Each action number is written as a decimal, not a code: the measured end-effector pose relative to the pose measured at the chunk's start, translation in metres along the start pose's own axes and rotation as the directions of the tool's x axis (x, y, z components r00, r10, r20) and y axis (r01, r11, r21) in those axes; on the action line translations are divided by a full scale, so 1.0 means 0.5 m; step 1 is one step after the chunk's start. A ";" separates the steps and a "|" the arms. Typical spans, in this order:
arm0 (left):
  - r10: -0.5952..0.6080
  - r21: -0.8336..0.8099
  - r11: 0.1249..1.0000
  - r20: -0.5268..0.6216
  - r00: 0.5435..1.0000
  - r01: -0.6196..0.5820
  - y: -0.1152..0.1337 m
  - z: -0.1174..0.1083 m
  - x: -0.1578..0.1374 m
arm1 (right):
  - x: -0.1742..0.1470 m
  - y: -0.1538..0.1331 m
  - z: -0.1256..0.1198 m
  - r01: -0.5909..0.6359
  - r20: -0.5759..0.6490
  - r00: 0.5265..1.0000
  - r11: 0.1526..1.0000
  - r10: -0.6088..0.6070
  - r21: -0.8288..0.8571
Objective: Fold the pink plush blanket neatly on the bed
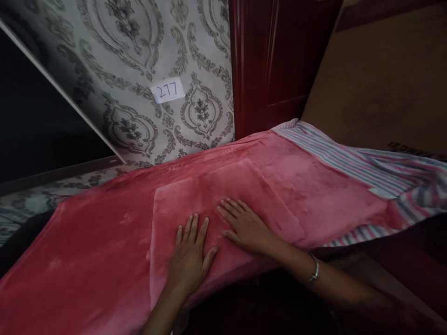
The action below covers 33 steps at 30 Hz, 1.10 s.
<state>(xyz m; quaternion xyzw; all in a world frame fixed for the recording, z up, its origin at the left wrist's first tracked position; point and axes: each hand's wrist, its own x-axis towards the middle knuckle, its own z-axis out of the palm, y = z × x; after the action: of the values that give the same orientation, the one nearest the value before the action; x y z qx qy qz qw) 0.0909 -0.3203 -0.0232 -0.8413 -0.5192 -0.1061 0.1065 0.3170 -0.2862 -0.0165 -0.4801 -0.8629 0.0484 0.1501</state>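
Pink blanket (104, 251) surface lies flat & bare toward its left & far edges. Far edge blocked by patterned wall (139, 70) & red door (275, 60); striped cloth (377, 172) bunches at right corner.

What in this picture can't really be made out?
Head view, the only one:
- What lies under the pink plush blanket: covered.
- Printing on the brown cardboard box: hidden behind the striped cloth.
- Palms of the left hand and right hand: pressed flat on the folded pink cloth.
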 end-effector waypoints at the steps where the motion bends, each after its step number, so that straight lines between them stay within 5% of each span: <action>1: -0.016 0.014 1.000 0.001 1.000 0.016 -0.008 0.000 -0.001 | -0.005 0.023 -0.003 -0.025 0.009 1.000 1.000 0.025 -0.015; 7: -0.182 0.048 0.982 -0.032 0.983 0.184 -0.100 -0.005 -0.055 | -0.074 0.167 -0.022 -0.184 -0.131 0.977 0.976 0.169 -0.115; 12: -0.344 -0.074 0.937 -0.007 0.939 0.342 -0.165 0.014 -0.136 | -0.125 0.215 -0.006 -0.294 -0.181 0.942 0.956 0.284 -0.027; 19: -0.439 -0.205 0.880 0.002 0.899 0.430 -0.223 -0.007 -0.174 | -0.138 0.277 -0.022 -0.166 -0.237 0.952 0.977 0.195 0.137; 23: -0.457 -0.203 0.881 -0.131 0.880 0.427 -0.235 -0.060 -0.072 | -0.064 0.285 -0.091 -0.206 -0.273 0.937 0.976 0.218 0.070; 25: -0.365 -0.211 0.920 -0.154 0.918 0.330 -0.211 -0.083 0.024 | 0.015 0.250 -0.122 -0.203 -0.263 0.943 0.978 0.205 0.035; 28: -0.207 -0.212 0.957 -0.015 0.978 0.199 -0.143 -0.095 0.187 | 0.152 0.163 -0.133 -0.093 -0.145 0.985 0.995 0.088 -0.023; 33: -0.201 -0.122 0.966 0.202 0.959 0.228 -0.058 -0.044 0.346 | 0.285 0.069 -0.061 -0.037 -0.013 0.999 0.997 0.037 -0.070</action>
<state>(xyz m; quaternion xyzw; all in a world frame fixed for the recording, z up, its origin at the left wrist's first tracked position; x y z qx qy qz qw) 0.1393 -0.1671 0.0499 -0.7917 -0.6062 -0.0742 -0.0162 0.2839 -0.1493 0.0348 -0.5012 -0.8542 0.0182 0.1373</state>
